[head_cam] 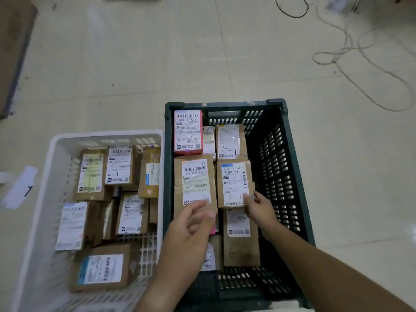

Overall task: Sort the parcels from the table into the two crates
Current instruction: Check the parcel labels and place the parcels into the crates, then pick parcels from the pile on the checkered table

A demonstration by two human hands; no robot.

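Now my left hand pinches the near edge of one brown parcel and my right hand pinches the 3-1 parcel, both lying inside the dark crate, apparently squaring them to save room.

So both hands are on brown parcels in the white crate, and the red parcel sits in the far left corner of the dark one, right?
Not quite. The head view shows the left hand and right hand on brown parcels in the dark crate, not the white crate. The red parcel is where you said.
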